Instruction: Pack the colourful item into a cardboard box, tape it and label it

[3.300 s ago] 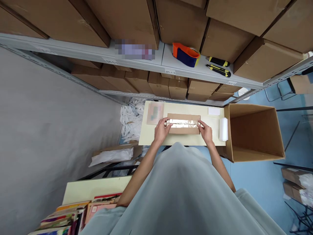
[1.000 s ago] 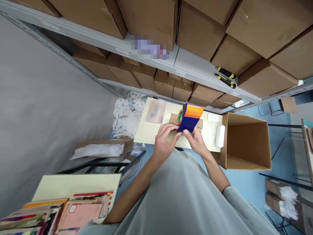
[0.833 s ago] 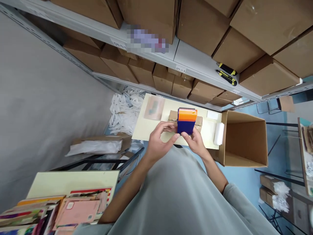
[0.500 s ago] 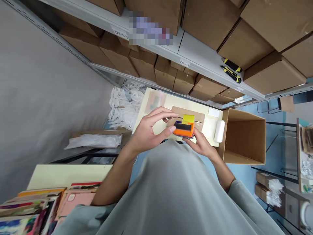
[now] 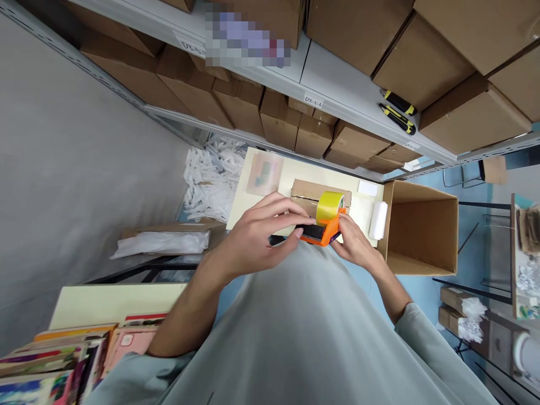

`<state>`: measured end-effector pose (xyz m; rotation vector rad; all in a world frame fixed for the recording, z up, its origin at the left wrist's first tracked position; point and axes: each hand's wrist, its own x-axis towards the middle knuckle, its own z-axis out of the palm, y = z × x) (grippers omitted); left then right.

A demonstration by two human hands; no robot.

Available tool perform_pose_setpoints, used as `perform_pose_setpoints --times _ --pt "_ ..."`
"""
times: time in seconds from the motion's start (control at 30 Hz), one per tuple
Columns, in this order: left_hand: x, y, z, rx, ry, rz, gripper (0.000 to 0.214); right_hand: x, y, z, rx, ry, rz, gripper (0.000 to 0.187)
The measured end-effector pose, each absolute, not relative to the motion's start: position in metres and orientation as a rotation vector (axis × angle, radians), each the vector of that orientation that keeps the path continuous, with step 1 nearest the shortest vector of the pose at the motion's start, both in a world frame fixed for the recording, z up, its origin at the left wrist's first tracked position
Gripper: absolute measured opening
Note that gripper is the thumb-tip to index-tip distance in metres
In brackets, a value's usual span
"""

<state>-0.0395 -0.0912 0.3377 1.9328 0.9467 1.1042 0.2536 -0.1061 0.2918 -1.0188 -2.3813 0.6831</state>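
An orange tape dispenser (image 5: 331, 229) with a yellow roll of tape (image 5: 329, 206) on it is held up in front of my body. My right hand (image 5: 356, 242) grips its right side, with the fingers partly hidden behind it. My left hand (image 5: 272, 230) pinches the dispenser's dark front end between thumb and fingers. Beyond the dispenser, a taped cardboard box (image 5: 304, 189) lies on the pale table (image 5: 287, 169), partly covered by the hands and the tape.
An open cardboard box (image 5: 422, 230) stands to the right. Beside it lie a white roll (image 5: 378, 220) and a white card (image 5: 367, 188). Shelves above hold brown boxes and two utility knives (image 5: 399, 111). Shredded white paper (image 5: 211, 180) fills the back left; folders (image 5: 67, 354) stand lower left.
The dispenser has turned, so more of the yellow roll's side shows. My left hand has moved in from beside it and closed on its dark end. The view has shifted slightly.
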Motion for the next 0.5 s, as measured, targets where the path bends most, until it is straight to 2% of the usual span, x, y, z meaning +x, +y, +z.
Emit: perform_pose_setpoints --times 0.23,0.5 --pt "-0.037 -0.104 0.347 2.116 0.931 1.101 0.021 0.258 -0.110 0.297 -0.991 -2.459 0.529 0.022" --pt "-0.032 -0.107 0.354 2.216 0.921 1.100 0.020 0.257 -0.113 0.297 -0.972 -2.500 0.498 0.012"
